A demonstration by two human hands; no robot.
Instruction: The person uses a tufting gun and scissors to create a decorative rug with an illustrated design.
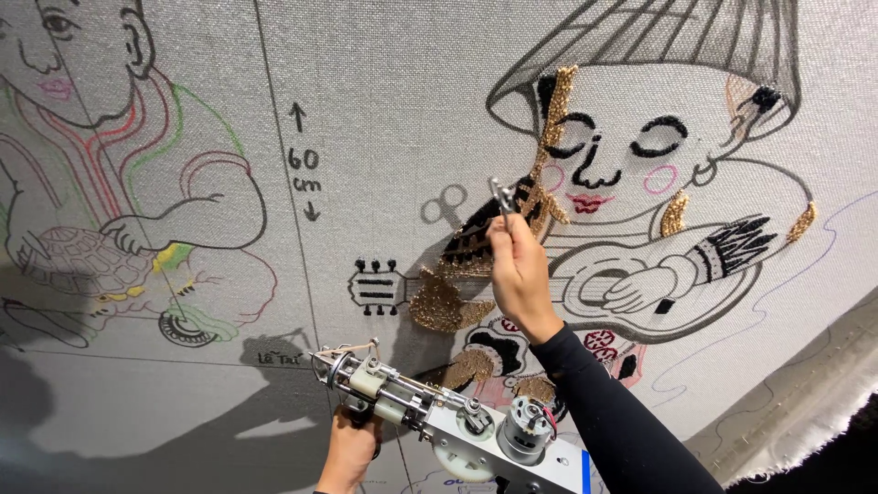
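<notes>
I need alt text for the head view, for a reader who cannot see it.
A right hand holds small scissors against a grey cloth with drawn figures, partly tufted in gold and black. Below, the left hand holds a tufting gun.

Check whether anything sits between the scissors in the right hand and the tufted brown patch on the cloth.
Nothing visible does. The right hand holds small scissors up right at the brown tufted strip on the stretched cloth. The tufting gun, gripped by the left hand, sits lower, out of the way.
</notes>
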